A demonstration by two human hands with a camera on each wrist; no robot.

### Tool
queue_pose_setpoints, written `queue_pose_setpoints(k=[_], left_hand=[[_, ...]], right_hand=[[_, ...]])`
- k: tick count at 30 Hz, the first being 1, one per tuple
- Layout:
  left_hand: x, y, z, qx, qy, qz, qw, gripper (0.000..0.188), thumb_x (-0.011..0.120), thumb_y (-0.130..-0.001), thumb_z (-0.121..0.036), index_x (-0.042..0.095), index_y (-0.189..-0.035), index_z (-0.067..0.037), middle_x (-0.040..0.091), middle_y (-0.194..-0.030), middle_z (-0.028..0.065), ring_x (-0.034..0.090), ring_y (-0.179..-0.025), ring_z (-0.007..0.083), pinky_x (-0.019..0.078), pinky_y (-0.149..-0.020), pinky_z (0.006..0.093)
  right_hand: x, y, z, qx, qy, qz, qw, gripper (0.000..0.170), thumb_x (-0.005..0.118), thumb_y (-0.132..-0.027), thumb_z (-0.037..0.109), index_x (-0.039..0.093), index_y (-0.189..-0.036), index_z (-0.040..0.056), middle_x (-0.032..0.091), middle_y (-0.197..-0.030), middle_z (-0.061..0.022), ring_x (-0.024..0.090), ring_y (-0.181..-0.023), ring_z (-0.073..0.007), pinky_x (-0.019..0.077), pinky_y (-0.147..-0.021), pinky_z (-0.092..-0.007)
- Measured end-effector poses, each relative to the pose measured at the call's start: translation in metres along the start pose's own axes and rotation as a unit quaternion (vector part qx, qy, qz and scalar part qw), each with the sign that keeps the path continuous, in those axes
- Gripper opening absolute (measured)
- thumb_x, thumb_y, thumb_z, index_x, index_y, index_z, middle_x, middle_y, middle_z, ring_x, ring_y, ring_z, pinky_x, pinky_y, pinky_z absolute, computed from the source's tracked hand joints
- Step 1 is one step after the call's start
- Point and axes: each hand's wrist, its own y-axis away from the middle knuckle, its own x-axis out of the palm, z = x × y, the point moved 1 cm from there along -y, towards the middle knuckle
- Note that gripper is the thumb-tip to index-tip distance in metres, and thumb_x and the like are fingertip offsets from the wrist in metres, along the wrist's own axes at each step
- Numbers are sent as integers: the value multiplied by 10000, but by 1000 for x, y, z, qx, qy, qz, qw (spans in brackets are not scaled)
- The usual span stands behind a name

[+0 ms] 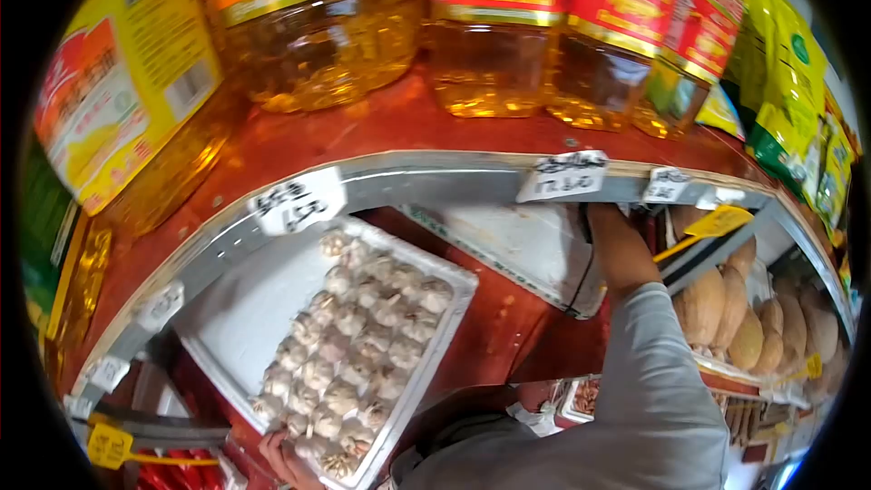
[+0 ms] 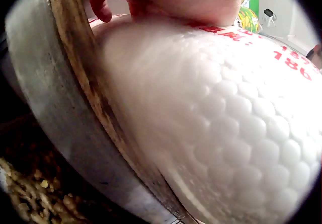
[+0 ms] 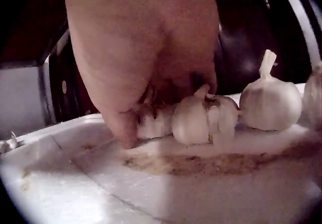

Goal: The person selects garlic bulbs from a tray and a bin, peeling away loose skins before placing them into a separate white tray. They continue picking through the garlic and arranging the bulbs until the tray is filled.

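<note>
A white foam box tilts toward me, with rows of garlic bulbs over its right part and bare foam on its left. My left hand grips the near edge of this box. In the left wrist view the fingers bend over beside the box's dimpled, red-printed outer side. My right arm reaches under the shelf, so the hand is hidden in the head view. The right wrist view shows my right hand pinching a garlic bulb in a second white foam box, with more bulbs alongside.
Large oil bottles stand on the red shelf above, whose metal-faced edge carries handwritten price cards. Tan squashes lie at the right. Yellow packets stand at the far right. A yellow tag is at the lower left.
</note>
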Motion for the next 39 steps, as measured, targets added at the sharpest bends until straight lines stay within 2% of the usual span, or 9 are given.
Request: queue_pose_setpoints(k=[7,15,17,21,23,24,25,30,39], left_hand=[[12,-16,-57,-52,-122,13,991,183,476,-881,-53,611,-986,13,557,-1079,152,543,-1013,285,424,-924,373],[14,-20,-61,-28,-144,11,989,162,497,-885,-39,635,-961,-1,593,-1048,134,535,-1012,283,414,-918,363],[13,-19,-57,-26,-149,10,988,161,497,-893,-49,636,-960,0,592,-1053,134,537,-1017,285,417,-920,364],[14,-19,-66,-29,-137,14,990,124,505,-919,-53,611,-933,9,562,-1081,122,530,-1029,250,418,-927,339],[13,-16,-64,-45,-132,7,990,144,488,-926,-59,614,-930,9,559,-1086,119,526,-1059,249,421,-938,343],[13,-16,-64,-46,-121,12,992,149,483,-923,-60,615,-932,10,558,-1088,119,528,-1067,251,421,-943,345],[12,-15,-62,-48,-110,18,993,155,479,-920,-61,616,-934,10,557,-1090,119,529,-1076,254,421,-949,347],[15,-20,-69,-52,-115,10,992,175,473,-868,-9,642,-912,6,586,-1062,136,538,-1051,284,430,-935,364],[14,-17,-59,-59,-87,4,994,183,475,-903,-66,643,-927,2,577,-1078,139,535,-1042,280,444,-903,361]], right_hand=[[-64,13,120,-189,-185,-71,962,490,604,-924,364,564,-1304,58,633,-1255,-119,593,-1091,-258,473,-953,-371],[-64,98,402,-537,-440,283,662,482,611,-923,387,590,-1280,65,633,-1271,-122,600,-1102,-256,475,-960,-374],[-36,104,461,-480,-281,344,756,606,607,-837,102,452,-1417,20,613,-1271,-169,588,-1124,-283,456,-990,-325],[-48,112,493,-435,-254,396,768,651,621,-845,151,422,-1461,84,562,-1390,-158,551,-1251,-287,434,-1014,-351],[109,52,550,-504,-244,238,793,578,566,-893,218,441,-1441,80,578,-1357,-162,556,-1228,-279,420,-1019,-354],[-33,108,502,-446,-178,328,814,496,516,-920,272,492,-1379,85,608,-1278,-142,564,-1178,-265,411,-1013,-364],[50,72,522,-410,-179,335,829,468,574,-920,389,651,-1221,39,629,-1307,-140,573,-1187,-231,424,-991,-368],[-9,112,521,-396,-233,489,742,339,540,-902,200,565,-1217,75,661,-934,-91,611,-876,-219,483,-763,-351],[-1,117,515,-534,-218,316,753,589,637,-754,45,542,-1335,49,650,-1207,-198,622,-1117,-330,485,-939,-386]])
